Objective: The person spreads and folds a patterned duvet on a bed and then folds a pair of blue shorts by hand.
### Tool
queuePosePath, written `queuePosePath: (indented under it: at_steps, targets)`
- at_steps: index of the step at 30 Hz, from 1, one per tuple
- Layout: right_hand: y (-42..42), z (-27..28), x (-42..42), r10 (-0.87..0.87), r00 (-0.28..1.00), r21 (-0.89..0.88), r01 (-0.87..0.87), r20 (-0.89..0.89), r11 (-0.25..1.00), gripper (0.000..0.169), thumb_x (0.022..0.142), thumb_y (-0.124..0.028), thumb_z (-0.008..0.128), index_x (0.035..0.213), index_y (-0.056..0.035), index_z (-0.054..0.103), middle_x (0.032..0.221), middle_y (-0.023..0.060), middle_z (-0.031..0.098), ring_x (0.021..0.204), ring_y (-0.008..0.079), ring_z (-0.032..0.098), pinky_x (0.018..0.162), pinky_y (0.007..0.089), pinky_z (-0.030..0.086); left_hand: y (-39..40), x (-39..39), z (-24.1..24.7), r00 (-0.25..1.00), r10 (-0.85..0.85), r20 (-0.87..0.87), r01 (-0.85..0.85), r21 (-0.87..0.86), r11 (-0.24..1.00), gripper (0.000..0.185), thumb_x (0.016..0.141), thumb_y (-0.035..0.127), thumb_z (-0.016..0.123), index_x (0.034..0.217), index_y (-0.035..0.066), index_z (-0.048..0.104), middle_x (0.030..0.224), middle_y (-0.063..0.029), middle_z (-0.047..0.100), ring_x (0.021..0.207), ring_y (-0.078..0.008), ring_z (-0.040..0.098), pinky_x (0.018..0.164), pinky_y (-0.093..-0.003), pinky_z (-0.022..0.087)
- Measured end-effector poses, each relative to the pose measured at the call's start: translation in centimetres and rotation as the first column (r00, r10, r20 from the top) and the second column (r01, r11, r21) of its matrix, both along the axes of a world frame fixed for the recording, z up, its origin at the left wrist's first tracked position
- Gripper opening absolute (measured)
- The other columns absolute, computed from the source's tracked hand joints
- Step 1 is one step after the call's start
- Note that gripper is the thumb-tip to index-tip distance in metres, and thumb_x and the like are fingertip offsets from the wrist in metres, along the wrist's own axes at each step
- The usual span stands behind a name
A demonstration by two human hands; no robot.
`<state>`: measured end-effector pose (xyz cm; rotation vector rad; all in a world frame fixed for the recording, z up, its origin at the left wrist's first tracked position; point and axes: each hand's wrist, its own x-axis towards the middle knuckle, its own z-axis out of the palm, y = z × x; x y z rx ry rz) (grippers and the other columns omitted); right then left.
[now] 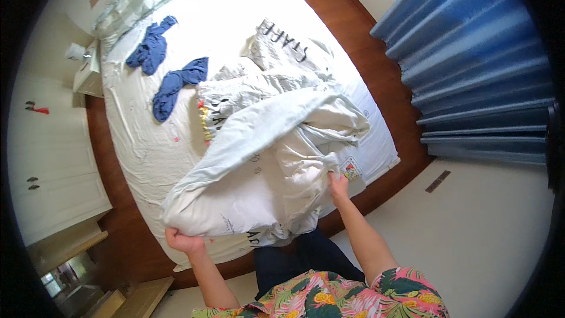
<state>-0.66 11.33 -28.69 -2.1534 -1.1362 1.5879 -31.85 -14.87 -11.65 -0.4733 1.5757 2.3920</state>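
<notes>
A white printed cloth cover [247, 141], loosely folded and crumpled, lies over the near half of the bed. My left hand [185, 242] grips its near left corner, and my right hand [338, 185] pinches a bunched part of it further right. The cover has a pale bluish underside turned up in a diagonal band between the hands. Beyond it, a crumpled light cloth with large black lettering [282, 42] rests on the sheet. Two rumpled dark blue garments [152, 48] lie apart on the left side of the bed.
The white bedsheet [132, 141] covers the mattress, with pale pillows [137, 4] at its far left. A white nightstand [88, 73] and cabinet [57, 150] stand at left. Blue curtains [472, 66] hang at right. Brown wooden floor [379, 84] borders the bed.
</notes>
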Motion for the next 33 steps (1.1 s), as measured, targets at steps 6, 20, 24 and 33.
queuePosePath:
  at_steps: [6, 20, 24, 33]
  targets:
    - [-6.3, 16.6, -7.3, 0.657, 0.719, 0.639, -0.398, -0.229, 0.658, 0.025, 0.071, -0.004, 0.063, 0.094, -0.0026, 0.056, 0.091, 0.0100, 0.058, 0.082, 0.0259, 0.057, 0.072, 0.0335, 0.046, 3.6, 5.2, 4.5, 0.959, -0.278, -0.047, 0.271, -0.124, 0.955, 0.025, 0.074, 0.008, 0.045, 0.098, 0.003, 0.051, 0.092, -0.0026, 0.051, 0.084, -0.0154, 0.050, 0.079, -0.0325, 0.045]
    - [-17.1, 28.6, -11.3, 0.746, 0.639, 0.752, -0.395, -0.188, 0.528, 0.029, 0.076, -0.012, 0.058, 0.104, -0.0050, 0.053, 0.103, 0.0194, 0.049, 0.092, 0.0431, 0.051, 0.076, 0.0455, 0.044, 0.5, 10.0, 12.3, 0.310, -0.835, -0.455, 0.522, -0.652, 0.549, 0.033, 0.080, 0.004, 0.052, 0.113, 0.000, 0.053, 0.092, -0.0158, 0.063, 0.078, -0.0261, 0.063, 0.067, -0.0367, 0.048]
    - [-17.1, 30.3, -11.1, 0.818, 0.566, 0.716, -0.529, -0.102, 0.455, 0.039, 0.076, -0.015, 0.060, 0.112, -0.0060, 0.050, 0.110, 0.0206, 0.047, 0.096, 0.0437, 0.050, 0.081, 0.0472, 0.044, -0.5, 10.6, 11.2, 0.416, -0.800, -0.432, 0.678, -0.440, 0.589, 0.041, 0.082, 0.002, 0.050, 0.122, -0.001, 0.046, 0.115, -0.0131, 0.054, 0.103, -0.0218, 0.053, 0.085, -0.0340, 0.043]
    - [-18.5, 28.6, -9.5, 0.884, 0.459, 0.762, -0.541, -0.087, 0.356, 0.045, 0.074, -0.012, 0.061, 0.115, -0.0040, 0.047, 0.114, 0.0195, 0.042, 0.107, 0.0396, 0.045, 0.088, 0.0426, 0.042, 1.4, 10.5, 10.8, 0.634, -0.756, -0.163, 0.718, -0.239, 0.653, 0.049, 0.073, -0.001, 0.068, 0.117, 0.000, 0.049, 0.114, -0.0071, 0.052, 0.102, -0.0174, 0.053, 0.083, -0.0290, 0.045]
